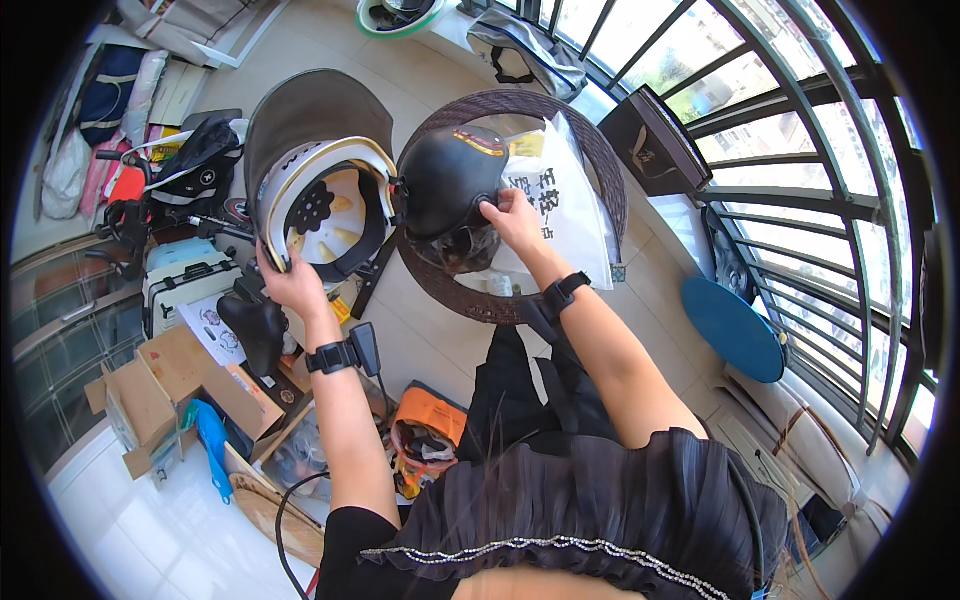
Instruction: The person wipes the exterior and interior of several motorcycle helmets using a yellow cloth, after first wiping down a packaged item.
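My left hand [297, 283] grips the lower rim of a white open-face helmet [330, 202], its padded inside turned towards me. A dark visor [315, 105] stands out from the far side of this helmet. My right hand [514, 217] touches the side of a matte black helmet [450, 180], with my fingers at its visor pivot; whether it bears any weight cannot be told. The black helmet is over a round table with a woven brown rim [611, 172] and lies close beside the white one. A white plastic bag [574, 217] with printed writing is to its right.
Left are a white case [187, 289], a black bicycle saddle [255, 330] and open cardboard boxes [142, 405]. An orange bag [431, 416] stands near my legs. Right are a dark box [656, 142], a blue round board [733, 330] and window bars [795, 196]. A basin [397, 30] is at the top.
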`<state>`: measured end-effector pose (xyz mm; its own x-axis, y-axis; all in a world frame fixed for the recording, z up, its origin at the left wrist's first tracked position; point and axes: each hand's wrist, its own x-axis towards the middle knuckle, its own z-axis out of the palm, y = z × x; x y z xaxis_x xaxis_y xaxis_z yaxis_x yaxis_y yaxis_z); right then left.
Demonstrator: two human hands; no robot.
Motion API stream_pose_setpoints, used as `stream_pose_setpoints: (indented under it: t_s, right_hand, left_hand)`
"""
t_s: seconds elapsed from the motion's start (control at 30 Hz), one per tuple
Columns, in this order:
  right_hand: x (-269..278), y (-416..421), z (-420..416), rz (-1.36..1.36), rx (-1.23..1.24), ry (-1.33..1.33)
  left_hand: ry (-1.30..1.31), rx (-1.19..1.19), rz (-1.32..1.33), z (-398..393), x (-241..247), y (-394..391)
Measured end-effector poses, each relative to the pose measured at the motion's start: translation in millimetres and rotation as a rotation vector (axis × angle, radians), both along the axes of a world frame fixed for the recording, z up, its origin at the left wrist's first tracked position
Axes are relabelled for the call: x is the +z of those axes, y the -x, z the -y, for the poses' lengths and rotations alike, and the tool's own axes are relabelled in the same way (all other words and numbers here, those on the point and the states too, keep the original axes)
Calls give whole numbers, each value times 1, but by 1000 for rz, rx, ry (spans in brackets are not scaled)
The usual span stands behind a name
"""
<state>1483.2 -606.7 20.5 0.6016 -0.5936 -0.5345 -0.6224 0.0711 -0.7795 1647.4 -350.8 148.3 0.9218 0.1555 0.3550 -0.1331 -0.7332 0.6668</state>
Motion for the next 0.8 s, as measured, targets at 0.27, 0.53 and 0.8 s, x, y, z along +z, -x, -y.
stream_pose_setpoints:
  t_s: [0.27, 0.53, 0.8]
  right_hand:
    - [15, 55, 66, -210, 3, 818]
    - [-46, 93, 118, -266, 155, 88]
    - [-55, 130, 128, -270, 79, 255]
  left_hand:
    - [3, -52, -9, 14, -14, 0]
    - [16, -35, -97, 12, -16, 14]
    - [126, -54, -70, 7, -31, 21]
